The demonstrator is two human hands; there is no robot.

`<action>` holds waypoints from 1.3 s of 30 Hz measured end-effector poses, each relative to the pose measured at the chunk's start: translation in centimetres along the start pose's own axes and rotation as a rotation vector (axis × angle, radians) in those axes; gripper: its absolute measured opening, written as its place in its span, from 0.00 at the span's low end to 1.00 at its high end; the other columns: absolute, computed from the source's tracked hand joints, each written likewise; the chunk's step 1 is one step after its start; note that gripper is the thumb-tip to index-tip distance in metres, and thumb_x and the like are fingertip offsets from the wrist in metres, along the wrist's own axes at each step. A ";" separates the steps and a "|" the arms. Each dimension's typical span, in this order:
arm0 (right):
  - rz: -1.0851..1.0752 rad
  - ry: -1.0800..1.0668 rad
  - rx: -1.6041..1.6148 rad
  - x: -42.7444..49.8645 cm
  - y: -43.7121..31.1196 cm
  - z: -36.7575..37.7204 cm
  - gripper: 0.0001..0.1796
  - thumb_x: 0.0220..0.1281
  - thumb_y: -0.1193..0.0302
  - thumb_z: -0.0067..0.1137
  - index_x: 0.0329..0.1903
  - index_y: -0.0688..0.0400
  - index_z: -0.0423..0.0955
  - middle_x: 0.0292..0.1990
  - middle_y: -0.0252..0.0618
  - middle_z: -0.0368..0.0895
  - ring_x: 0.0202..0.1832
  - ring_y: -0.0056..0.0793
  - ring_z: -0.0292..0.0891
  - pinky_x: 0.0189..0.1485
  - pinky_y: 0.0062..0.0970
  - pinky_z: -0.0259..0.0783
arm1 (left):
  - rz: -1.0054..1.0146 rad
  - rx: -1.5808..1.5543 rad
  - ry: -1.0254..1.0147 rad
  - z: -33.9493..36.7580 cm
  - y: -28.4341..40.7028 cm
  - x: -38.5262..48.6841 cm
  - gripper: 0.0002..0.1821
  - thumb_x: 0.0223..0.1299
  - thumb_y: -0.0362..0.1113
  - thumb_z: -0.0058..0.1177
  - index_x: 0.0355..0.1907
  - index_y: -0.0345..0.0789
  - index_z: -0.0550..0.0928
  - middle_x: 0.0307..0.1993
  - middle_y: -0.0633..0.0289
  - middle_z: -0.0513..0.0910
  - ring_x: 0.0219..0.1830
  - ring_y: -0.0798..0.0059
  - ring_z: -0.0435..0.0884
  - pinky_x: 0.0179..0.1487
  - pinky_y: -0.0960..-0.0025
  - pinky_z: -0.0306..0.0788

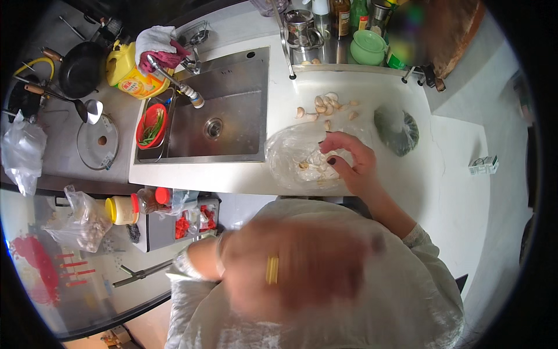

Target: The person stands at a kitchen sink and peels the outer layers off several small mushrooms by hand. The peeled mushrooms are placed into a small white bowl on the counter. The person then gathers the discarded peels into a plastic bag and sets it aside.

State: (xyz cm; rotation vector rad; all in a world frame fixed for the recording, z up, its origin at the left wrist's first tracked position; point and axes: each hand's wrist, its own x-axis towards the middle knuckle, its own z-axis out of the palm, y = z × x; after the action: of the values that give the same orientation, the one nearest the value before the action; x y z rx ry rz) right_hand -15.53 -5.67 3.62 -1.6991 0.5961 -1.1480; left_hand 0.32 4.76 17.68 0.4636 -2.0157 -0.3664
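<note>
My right hand (359, 163) hovers over a clear plastic bag (283, 152) on the white counter. Its thumb and forefinger curve towards each other with a gap, and I see nothing held there. Pale garlic skins (311, 172) lie on the bag. Just behind it, several garlic cloves (324, 104) are scattered on the counter. Close to the camera and strongly blurred, my left hand (296, 266) is raised in front of my torso, a gold-coloured ring (272, 269) on one finger. Its fingertips are too smeared to show whether they grip anything.
Left of the bag is a steel sink (237, 118) with a faucet (192, 94) and a red basket (140, 126) of green vegetables. A dark-green filled plastic bag (396, 131) lies right. Behind stands a metal rack (344, 67) with bottles and a green lidded pot (368, 47).
</note>
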 end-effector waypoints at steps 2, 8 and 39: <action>0.024 0.020 0.045 0.0 -0.6 -0.2 0.18 0.53 0.80 0.54 0.49 0.63 0.69 0.35 0.40 0.79 0.38 0.25 0.76 0.45 0.24 0.70 | 0.124 0.020 0.099 0.3 2.5 2.6 0.06 0.50 0.30 0.52 0.31 0.30 0.77 0.28 0.59 0.81 0.31 0.70 0.81 0.31 0.73 0.77; 0.070 0.070 0.058 -0.6 0.1 -0.2 0.13 0.57 0.79 0.52 0.46 0.64 0.71 0.33 0.39 0.79 0.35 0.22 0.75 0.42 0.22 0.71 | 0.088 0.189 0.222 1.1 4.9 4.1 0.03 0.49 0.34 0.57 0.27 0.40 0.79 0.26 0.65 0.81 0.27 0.77 0.78 0.24 0.80 0.77; 0.565 -0.069 0.402 0.5 0.6 0.2 0.15 0.64 0.64 0.48 0.42 0.64 0.72 0.29 0.34 0.76 0.27 0.17 0.70 0.27 0.18 0.68 | -0.635 0.425 0.165 3.4 -11.0 -7.8 0.11 0.48 0.25 0.55 0.37 0.33 0.77 0.42 0.55 0.77 0.38 0.58 0.78 0.39 0.67 0.74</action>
State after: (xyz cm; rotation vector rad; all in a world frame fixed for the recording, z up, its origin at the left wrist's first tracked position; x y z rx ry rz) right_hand -15.06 -6.25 3.32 -1.1203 0.6914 -0.7350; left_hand 2.60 -1.08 5.21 1.3652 -1.7427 -0.2633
